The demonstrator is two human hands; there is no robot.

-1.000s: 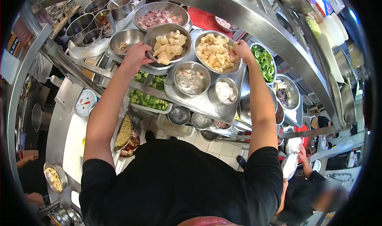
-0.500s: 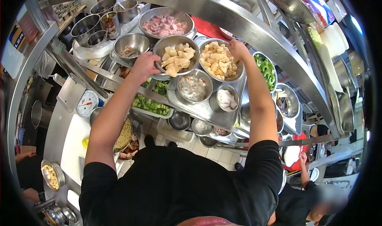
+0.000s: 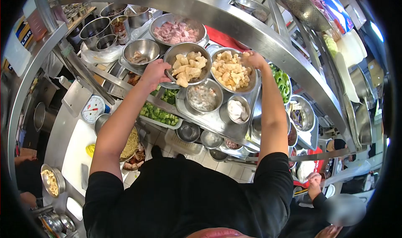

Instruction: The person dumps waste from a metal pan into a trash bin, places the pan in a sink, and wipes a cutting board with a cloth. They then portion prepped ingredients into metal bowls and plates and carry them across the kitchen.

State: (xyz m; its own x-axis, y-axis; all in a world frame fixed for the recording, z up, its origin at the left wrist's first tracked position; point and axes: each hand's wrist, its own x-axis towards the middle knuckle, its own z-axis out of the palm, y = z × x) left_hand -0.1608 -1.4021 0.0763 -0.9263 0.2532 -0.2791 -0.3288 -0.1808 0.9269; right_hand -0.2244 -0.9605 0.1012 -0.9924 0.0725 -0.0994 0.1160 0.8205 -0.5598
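My left hand (image 3: 156, 74) grips the left rim of a metal bowl of pale yellow chunks (image 3: 189, 67), its fingers closed on the edge. To the right, a second metal bowl of similar chunks (image 3: 231, 70) touches or nearly touches the first. My right hand (image 3: 253, 60) is at that bowl's upper right rim, with the fingers bent over the edge and partly blurred. Just below the two bowls sit a bowl of shrimp-like pieces (image 3: 204, 96) and a smaller pot with white contents (image 3: 238, 109).
Raw meat fills a large bowl (image 3: 176, 31) behind. Broccoli (image 3: 159, 114) lies in a tray below my left forearm; green peppers (image 3: 281, 84) are at the right. A steel shelf beam (image 3: 234, 19) arches overhead. A co-worker's hand (image 3: 314, 183) is at lower right.
The view has shifted slightly. My right hand has moved a little toward the inside of its bowl's rim. The co-worker's hand at lower right has shifted down and left.
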